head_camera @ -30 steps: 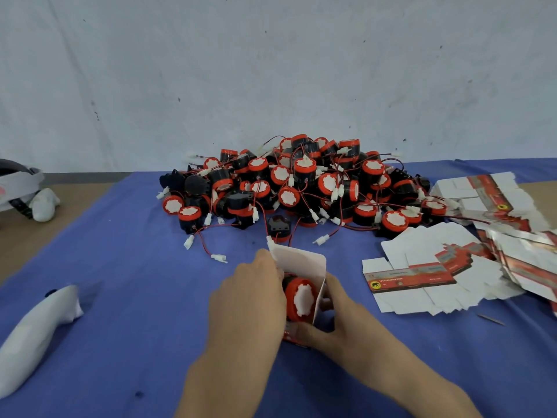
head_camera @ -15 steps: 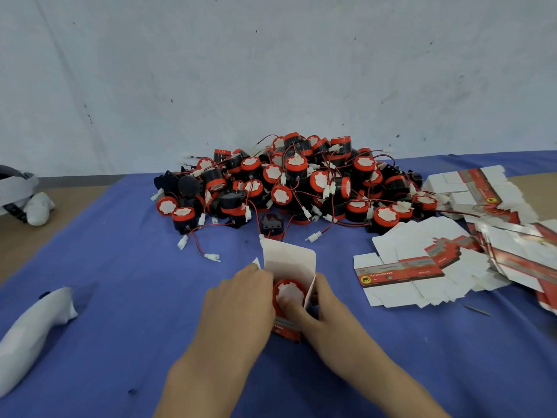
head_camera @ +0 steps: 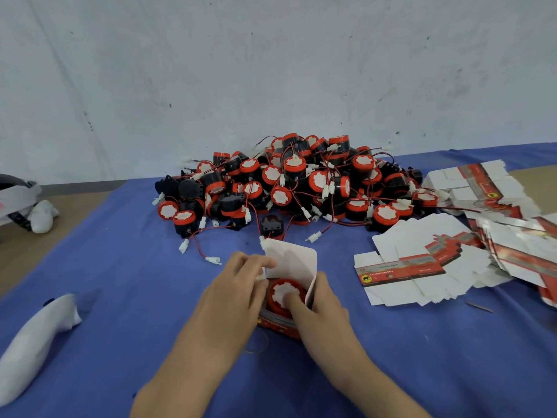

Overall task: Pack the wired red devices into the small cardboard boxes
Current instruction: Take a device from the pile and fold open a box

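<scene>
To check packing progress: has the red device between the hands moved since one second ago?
Yes. The red device sank deeper into the small box, away from its raised flap.

Head camera looks forward and down, close over the blue table (head_camera: 120,251).
</scene>
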`<control>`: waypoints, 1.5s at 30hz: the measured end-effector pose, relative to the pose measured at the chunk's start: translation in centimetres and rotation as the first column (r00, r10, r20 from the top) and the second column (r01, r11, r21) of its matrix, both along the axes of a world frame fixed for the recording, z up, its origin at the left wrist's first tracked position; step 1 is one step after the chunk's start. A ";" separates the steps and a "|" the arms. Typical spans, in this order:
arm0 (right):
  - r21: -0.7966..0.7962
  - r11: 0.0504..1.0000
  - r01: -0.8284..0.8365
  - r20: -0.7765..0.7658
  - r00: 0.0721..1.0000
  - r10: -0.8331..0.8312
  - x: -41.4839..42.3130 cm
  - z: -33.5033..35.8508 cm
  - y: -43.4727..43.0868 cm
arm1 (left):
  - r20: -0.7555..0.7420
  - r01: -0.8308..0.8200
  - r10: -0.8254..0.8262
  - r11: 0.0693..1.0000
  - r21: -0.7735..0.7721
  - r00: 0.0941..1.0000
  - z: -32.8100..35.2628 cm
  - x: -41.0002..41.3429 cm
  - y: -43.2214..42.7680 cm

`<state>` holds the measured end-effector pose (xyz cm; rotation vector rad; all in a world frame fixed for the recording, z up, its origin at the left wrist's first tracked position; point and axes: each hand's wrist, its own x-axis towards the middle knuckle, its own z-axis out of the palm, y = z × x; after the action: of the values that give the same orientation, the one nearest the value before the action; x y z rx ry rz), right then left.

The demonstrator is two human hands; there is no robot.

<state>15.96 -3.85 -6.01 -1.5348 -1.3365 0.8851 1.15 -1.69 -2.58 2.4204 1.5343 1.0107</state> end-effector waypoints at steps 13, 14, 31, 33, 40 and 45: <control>-0.011 0.993 0.119 -0.255 0.960 -0.118 -0.7 0.1 0.7 | -0.162 0.012 -0.019 0.999 -0.042 0.987 -2.2 0.0 -0.1; -0.007 0.992 0.124 -0.236 0.964 -0.122 -0.7 -0.1 0.8 | -0.081 0.008 -0.009 1.000 -0.011 0.997 -2.1 -0.2 -0.4; 0.049 0.986 0.158 -0.171 0.974 -0.148 -0.9 -0.5 1.4 | -0.318 -0.250 0.291 0.954 0.164 0.902 -2.4 -0.5 -1.4; 0.053 0.986 0.161 -0.161 0.975 -0.151 -0.9 -0.5 1.5 | -0.394 -0.216 0.248 0.968 0.123 0.885 -2.1 -0.4 -1.6; 0.105 0.994 0.028 -0.136 0.991 -0.014 0.5 -0.3 1.3 | 0.052 -0.113 0.117 0.991 -0.072 0.992 -1.7 -0.9 -2.2; 0.128 0.930 -0.344 -0.215 0.906 0.365 2.0 0.7 0.5 | 0.554 0.032 0.117 0.967 -0.253 0.824 -1.0 -0.8 -1.3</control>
<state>18.00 -3.38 -5.29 -1.0935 -1.4805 1.1789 0.40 -3.04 -3.57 1.6991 1.3920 1.2980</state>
